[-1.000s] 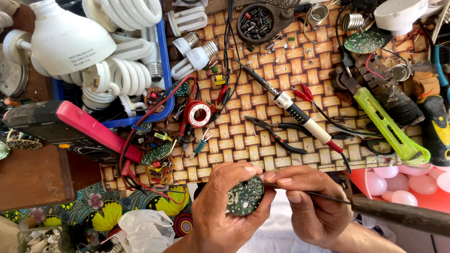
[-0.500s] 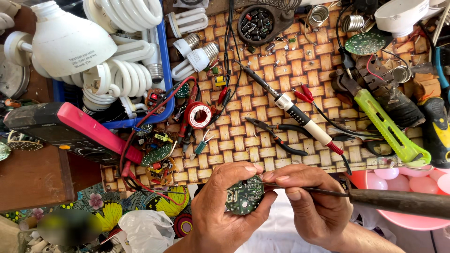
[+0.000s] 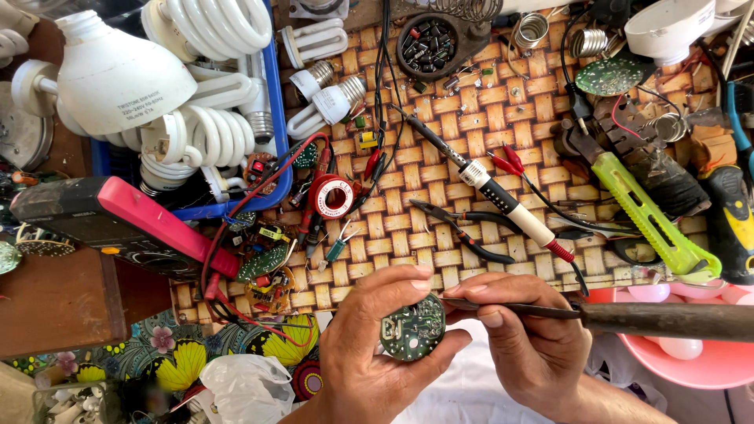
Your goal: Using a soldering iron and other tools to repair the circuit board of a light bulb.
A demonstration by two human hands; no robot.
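My left hand (image 3: pixel 369 345) holds a small round green circuit board (image 3: pixel 412 327) between thumb and fingers, low in the middle of the view. My right hand (image 3: pixel 526 334) grips a thin metal tool with a dark wooden handle (image 3: pixel 667 320) that runs off to the right. Its tip points left, at the upper right edge of the board. Both hands hover just in front of a woven bamboo mat (image 3: pixel 440 196).
On the mat lie a soldering iron (image 3: pixel 491 184), black pliers (image 3: pixel 463 228), a red solder spool (image 3: pixel 334 196), a green-handled tool (image 3: pixel 648 216) and loose parts. A blue tray (image 3: pixel 271 141) of spiral bulbs sits upper left, a pink-edged meter (image 3: pixel 126 224) left, a pink bowl (image 3: pixel 667 357) lower right.
The dark-handled tool has come further into view from the right, its handle now showing fully. The hands and the board stay almost still.
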